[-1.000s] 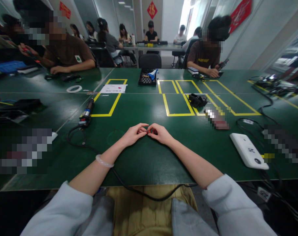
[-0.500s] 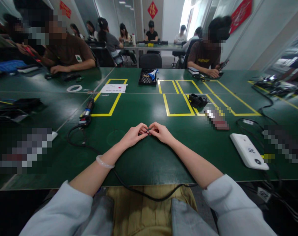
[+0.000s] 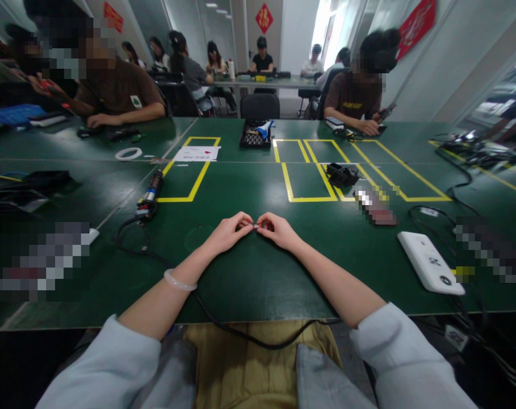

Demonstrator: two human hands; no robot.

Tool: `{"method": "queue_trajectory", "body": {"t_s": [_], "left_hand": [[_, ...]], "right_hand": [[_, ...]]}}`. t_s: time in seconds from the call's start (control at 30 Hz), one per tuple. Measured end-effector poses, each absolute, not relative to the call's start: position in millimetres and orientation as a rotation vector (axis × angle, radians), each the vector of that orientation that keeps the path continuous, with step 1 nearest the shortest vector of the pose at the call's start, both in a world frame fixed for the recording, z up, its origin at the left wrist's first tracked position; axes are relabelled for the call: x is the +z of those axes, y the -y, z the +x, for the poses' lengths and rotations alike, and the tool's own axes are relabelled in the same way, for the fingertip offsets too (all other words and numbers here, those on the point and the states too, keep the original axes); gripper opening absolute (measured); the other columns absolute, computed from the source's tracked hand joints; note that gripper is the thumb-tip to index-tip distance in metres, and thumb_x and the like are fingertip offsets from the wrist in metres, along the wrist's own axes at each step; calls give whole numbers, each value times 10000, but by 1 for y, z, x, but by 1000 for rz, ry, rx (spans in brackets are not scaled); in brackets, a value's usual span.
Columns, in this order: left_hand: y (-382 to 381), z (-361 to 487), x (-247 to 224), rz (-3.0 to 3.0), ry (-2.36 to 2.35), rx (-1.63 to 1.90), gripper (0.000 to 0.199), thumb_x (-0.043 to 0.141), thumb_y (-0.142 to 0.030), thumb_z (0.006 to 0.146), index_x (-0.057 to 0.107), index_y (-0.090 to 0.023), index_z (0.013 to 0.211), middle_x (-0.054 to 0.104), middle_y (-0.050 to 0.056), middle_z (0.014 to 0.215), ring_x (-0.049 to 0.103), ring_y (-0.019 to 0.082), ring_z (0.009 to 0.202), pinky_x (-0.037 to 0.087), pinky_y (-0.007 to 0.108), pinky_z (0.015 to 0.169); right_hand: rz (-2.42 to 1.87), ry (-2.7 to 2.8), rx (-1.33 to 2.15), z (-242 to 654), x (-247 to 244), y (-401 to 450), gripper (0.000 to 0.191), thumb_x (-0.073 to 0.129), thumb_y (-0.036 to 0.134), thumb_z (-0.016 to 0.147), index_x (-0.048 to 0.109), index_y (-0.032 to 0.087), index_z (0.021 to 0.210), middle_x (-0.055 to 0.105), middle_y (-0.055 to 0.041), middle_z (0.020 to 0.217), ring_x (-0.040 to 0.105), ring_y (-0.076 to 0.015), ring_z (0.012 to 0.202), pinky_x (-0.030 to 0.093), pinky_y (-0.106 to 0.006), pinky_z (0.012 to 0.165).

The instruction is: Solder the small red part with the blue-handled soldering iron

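My left hand and my right hand meet over the middle of the green table, fingertips pinched. Between them is a small object with dark, light and orange-red parts, held from both sides. It is too small to identify, and the fingers cover part of it. A pale bracelet circles my left wrist. Beneath my left forearm passes a black cable, which runs on along the front edge.
A cylindrical device lies left, a black part and a white power bank right. Farther back are a black tray, a paper sheet and yellow tape rectangles. People sit across the table.
My fingertips have drawn slightly apart, my left hand shifting a little left. More of the small object shows between them, including its orange-red part.
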State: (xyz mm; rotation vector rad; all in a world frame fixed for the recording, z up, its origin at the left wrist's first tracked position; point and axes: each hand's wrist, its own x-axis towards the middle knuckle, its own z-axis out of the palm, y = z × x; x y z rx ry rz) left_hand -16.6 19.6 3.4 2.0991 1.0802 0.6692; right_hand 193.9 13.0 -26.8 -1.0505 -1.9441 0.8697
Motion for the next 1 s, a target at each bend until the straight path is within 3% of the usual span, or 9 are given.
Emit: {"method": "queue_trajectory", "body": {"t_s": [0.27, 0.47, 0.67, 0.83, 1.0], "left_hand": [[-65, -96, 14, 2319, -2020, 760, 425, 480, -412, 899, 547, -174, 1245, 564, 122, 1255, 507, 282, 1168, 366, 414, 1011], [-76, -176, 13, 1949, -2623, 546, 619, 585, -446, 846, 451, -91, 1336, 453, 197, 1385, 446, 378, 1221, 362, 522, 993], [-78, -209, 12, 1642, -2676, 306, 619, 597, -495, 819, 459, -140, 1307, 510, 173, 1328, 517, 347, 1134, 453, 509, 884], [-80, -208, 13, 1637, -2628, 358, 665, 613, -520, 790, 462, -184, 1343, 530, 135, 1271, 537, 305, 1063, 472, 476, 859], [-80, -194, 9, 1658, -2582, 489, 740, 654, -559, 727, 490, -135, 1310, 528, 169, 1246, 549, 329, 1054, 466, 480, 854]], "right_hand": [[-1054, 1926, 874, 195, -30, -15, 157, 628, 234, 812, 602, 163, 950, 558, 15, 769, 483, -105, 630, 405, -238, 635], [-1055, 1939, 866, 195, -31, -16, 163, 627, 236, 818, 606, 160, 961, 561, 12, 781, 486, -104, 638, 405, -239, 642], [-1066, 1949, 866, 195, -30, -15, 155, 620, 243, 824, 604, 166, 957, 556, 14, 765, 482, -106, 636, 402, -237, 633], [-1069, 1950, 865, 196, -31, -15, 153, 620, 246, 822, 604, 166, 951, 556, 13, 765, 482, -108, 638, 404, -238, 634], [-1078, 1940, 882, 195, -30, -15, 160, 624, 250, 817, 607, 166, 952, 557, 15, 762, 483, -106, 637, 404, -238, 637]]}}
